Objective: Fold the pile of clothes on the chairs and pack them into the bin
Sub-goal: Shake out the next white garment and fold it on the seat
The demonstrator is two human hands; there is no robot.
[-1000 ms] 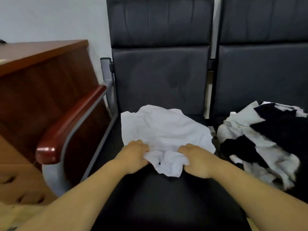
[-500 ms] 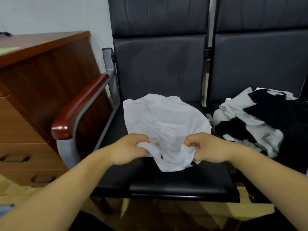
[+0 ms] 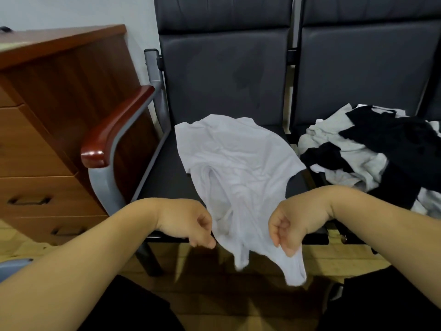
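Left hand (image 3: 188, 223), right hand (image 3: 293, 225) pinch white shirt (image 3: 238, 163); long axis front-to-back, overhanging seat (image 3: 164, 177).

A pale wall (image 3: 71, 10) fills the upper left of the frame. Below it stands a brown wooden cabinet (image 3: 59, 96) with drawers (image 3: 31, 199). A dark padded chair (image 3: 224, 75) sits at centre, with a reddish armrest (image 3: 114, 125) on a grey frame (image 3: 105, 185). A second chair (image 3: 362, 68) stands at right. Light wooden floor (image 3: 334, 255) shows below.
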